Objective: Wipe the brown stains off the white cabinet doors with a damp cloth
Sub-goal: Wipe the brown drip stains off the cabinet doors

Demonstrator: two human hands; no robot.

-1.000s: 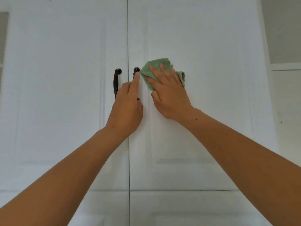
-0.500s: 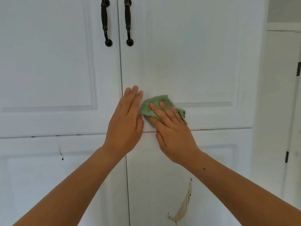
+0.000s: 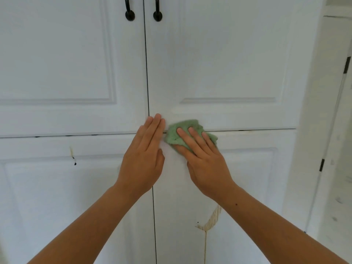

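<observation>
Now: right hand point(image 3: 207, 168) fingers spread, pressing cloth point(image 3: 183, 127); brown stain point(image 3: 211, 221) at 6 o'clock, drip running vertical; left hand point(image 3: 144, 161) flat, farther.

fluffy green cloth point(image 3: 187, 131), smooth painted doors point(image 3: 228, 63)

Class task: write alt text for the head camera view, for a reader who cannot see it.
The right hand presses a green cloth flat against white cabinet doors; the left hand rests flat beside it. Brown stains show lower down.
</observation>
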